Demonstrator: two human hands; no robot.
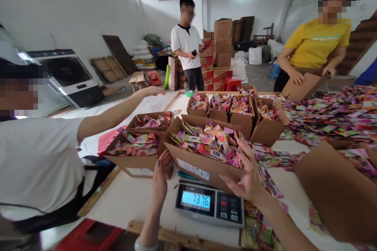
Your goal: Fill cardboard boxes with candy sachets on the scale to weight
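An open cardboard box (193, 166) full of small colourful packets (210, 139) rests on a digital scale (209, 204), whose lit display reads 737.6. At the box's left front corner is my left hand (161, 174), fingers stretched upward in the gap beside another filled box (134, 164); whether it touches the cardboard is unclear. My right hand (249, 170) is at the right end, fingers spread by the rim and thumb near the front wall. Neither hand visibly grips anything. The scale's platform is mostly hidden under the box.
Several filled boxes (268, 125) stand behind, and loose packets (332, 113) are heaped at the right. A blurred cardboard box (335, 192) is close at right front. A person in white (38, 157) reaches across from the left; a person in yellow (316, 47) handles a carton (304, 86).
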